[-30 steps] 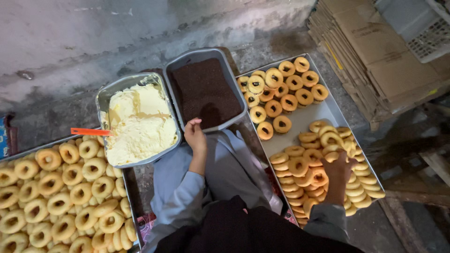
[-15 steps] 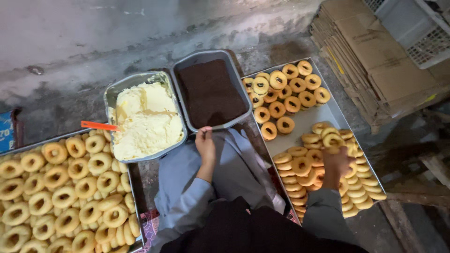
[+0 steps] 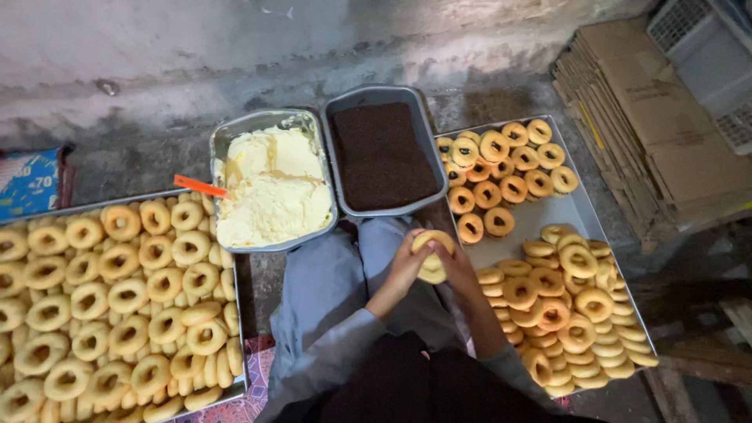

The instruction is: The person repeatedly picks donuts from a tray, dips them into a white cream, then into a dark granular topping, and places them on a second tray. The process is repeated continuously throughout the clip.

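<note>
Both my hands meet over my lap and hold a pale ring-shaped pastry [image 3: 432, 252] between them. My left hand [image 3: 403, 266] grips it from the left, my right hand [image 3: 458, 270] from the right. Just ahead stand a metal pan of pale yellow cream [image 3: 270, 188] with an orange spatula handle [image 3: 200, 186] sticking out, and a pan of dark brown crumbs [image 3: 381, 157]. To my right a metal tray [image 3: 548, 215] carries golden rings piled near and far. To my left another tray [image 3: 241, 282] is packed with several pale rings.
Flattened cardboard boxes [image 3: 634, 133] are stacked at the right, with white plastic crates [image 3: 705, 47] behind them. A rough concrete wall and ledge [image 3: 235, 55] run along the back. A blue printed packet [image 3: 27, 182] lies at the far left.
My right hand has come off the right tray with a ring. My left hand moved back from the dark pan, and both now hold the ring over my lap.
</note>
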